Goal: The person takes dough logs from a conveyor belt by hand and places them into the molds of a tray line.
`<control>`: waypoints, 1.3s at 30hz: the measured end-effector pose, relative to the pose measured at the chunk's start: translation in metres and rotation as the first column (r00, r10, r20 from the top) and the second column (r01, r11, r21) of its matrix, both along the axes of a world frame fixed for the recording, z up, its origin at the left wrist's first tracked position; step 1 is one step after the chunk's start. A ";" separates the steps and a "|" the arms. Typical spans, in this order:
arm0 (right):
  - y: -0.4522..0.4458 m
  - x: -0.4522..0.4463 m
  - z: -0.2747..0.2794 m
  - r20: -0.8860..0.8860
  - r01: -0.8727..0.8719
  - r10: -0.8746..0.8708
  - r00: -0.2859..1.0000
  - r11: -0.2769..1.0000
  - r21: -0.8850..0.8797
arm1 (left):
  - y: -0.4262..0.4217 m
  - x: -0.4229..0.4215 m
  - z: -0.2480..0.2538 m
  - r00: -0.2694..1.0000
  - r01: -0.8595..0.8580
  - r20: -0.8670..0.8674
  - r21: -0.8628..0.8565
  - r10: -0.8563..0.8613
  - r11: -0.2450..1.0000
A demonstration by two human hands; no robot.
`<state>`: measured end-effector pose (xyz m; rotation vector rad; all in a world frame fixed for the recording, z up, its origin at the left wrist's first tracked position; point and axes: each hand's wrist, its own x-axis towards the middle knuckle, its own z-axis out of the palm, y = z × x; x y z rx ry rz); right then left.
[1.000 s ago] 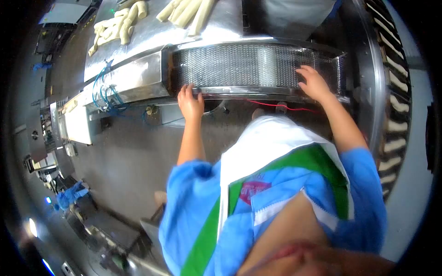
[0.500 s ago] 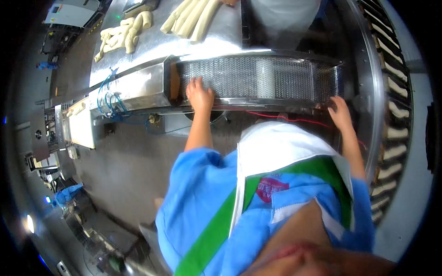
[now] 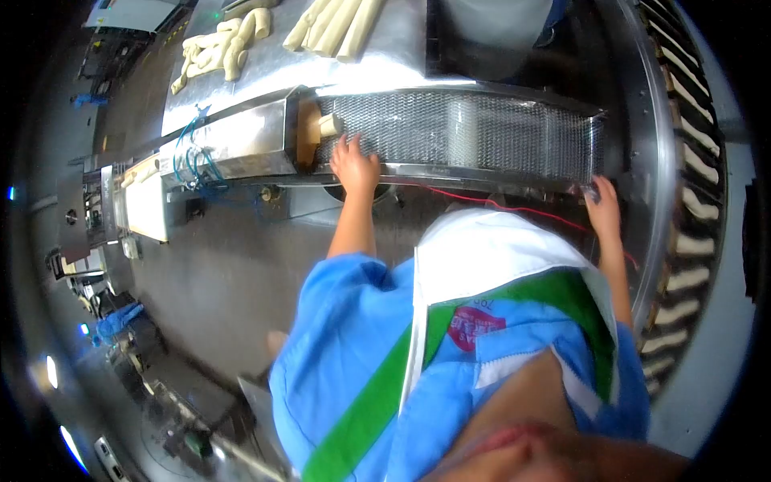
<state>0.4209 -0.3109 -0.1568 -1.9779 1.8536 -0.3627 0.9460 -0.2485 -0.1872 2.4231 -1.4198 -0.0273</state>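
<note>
My left hand [image 3: 356, 165] hovers over the near edge of a metal mesh conveyor belt [image 3: 409, 132], close to its left end. Its fingers are spread and nothing is in them. Just beyond the fingertips, the pale end of a dough piece [image 3: 330, 124] pokes out from a brown flap [image 3: 307, 132] at the opening of a steel housing [image 3: 241, 136]. Over at the belt's right end, my right hand [image 3: 605, 209] is by the frame corner, fingers apart and partly bent. I cannot tell whether it touches the frame.
A steel table [image 3: 265, 80] behind the belt bears twisted dough pieces [image 3: 221, 48] and long dough strips [image 3: 337, 28]. To the right, a curved metal rail [image 3: 662, 145] borders a rack of dough lengths [image 3: 699, 205]. A red cable [image 3: 498, 206] runs below the belt.
A dough end has come out of the housing onto the belt's left end. Both hands keep nearly the same places; the view has shifted slightly.
</note>
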 end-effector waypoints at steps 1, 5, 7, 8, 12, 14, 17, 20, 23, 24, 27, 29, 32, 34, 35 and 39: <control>-0.004 0.005 0.002 -0.012 -0.005 0.006 1.000 1.000 0.013 | 0.002 -0.001 0.001 1.000 -0.004 0.002 0.005 0.004 1.000; -0.019 0.016 -0.003 0.042 -0.069 0.068 0.997 0.997 0.019 | 0.006 -0.002 0.001 0.998 -0.050 -0.041 -0.007 0.049 0.999; -0.024 0.021 -0.002 0.007 -0.118 0.118 0.993 0.993 -0.011 | 0.005 0.000 0.004 0.997 -0.066 -0.037 -0.018 0.065 0.998; -0.025 0.023 0.002 0.024 -0.114 0.114 0.993 0.993 -0.005 | 0.003 0.001 0.008 0.999 -0.044 -0.006 -0.005 0.044 0.999; -0.026 0.023 0.007 0.024 -0.130 0.130 0.991 0.991 0.014 | -0.018 0.001 0.020 0.997 0.050 0.051 0.016 -0.050 0.999; -0.028 0.021 0.006 0.040 -0.160 0.159 0.986 0.987 0.023 | -0.033 0.000 0.028 0.989 0.124 0.083 0.030 -0.126 0.992; -0.029 0.023 0.008 0.043 -0.174 0.172 0.984 0.983 0.055 | -0.049 0.007 0.017 0.970 0.179 0.148 0.106 -0.194 0.978; -0.031 0.020 0.009 0.069 -0.204 0.201 0.977 0.979 0.028 | -0.054 -0.002 0.022 0.962 0.238 0.107 0.132 -0.253 0.962; -0.036 0.023 0.018 0.077 -0.211 0.208 0.975 0.977 0.031 | -0.044 -0.017 0.019 0.953 0.211 0.180 0.180 -0.243 0.961; -0.039 0.024 0.020 0.078 -0.215 0.212 0.974 0.976 0.032 | -0.037 -0.029 0.021 0.950 0.185 0.227 0.148 -0.215 0.972; -0.044 0.034 0.025 0.071 -0.282 0.281 0.957 0.959 0.009 | -0.029 -0.045 0.030 0.963 0.212 0.130 0.177 -0.237 0.961; -0.056 0.062 0.038 0.154 -0.374 0.359 0.921 0.923 0.086 | -0.035 -0.051 0.023 0.965 0.229 0.103 0.112 -0.241 0.967; -0.071 0.117 0.049 0.207 -0.528 0.507 0.836 0.847 0.055 | -0.051 -0.074 0.025 0.973 0.231 0.044 -0.141 -0.227 0.963; -0.080 0.155 0.052 0.223 -0.615 0.594 0.773 0.788 0.032 | -0.050 -0.088 0.044 0.934 0.347 -0.050 -0.098 -0.353 0.933; -0.084 0.174 0.053 0.223 -0.655 0.635 0.740 0.756 0.019 | -0.044 -0.092 0.050 0.908 0.400 -0.093 -0.095 -0.408 0.911; -0.087 0.240 0.035 0.166 -0.745 0.748 0.643 0.661 -0.093 | -0.012 -0.081 0.047 0.887 0.370 -0.213 -0.204 -0.410 0.906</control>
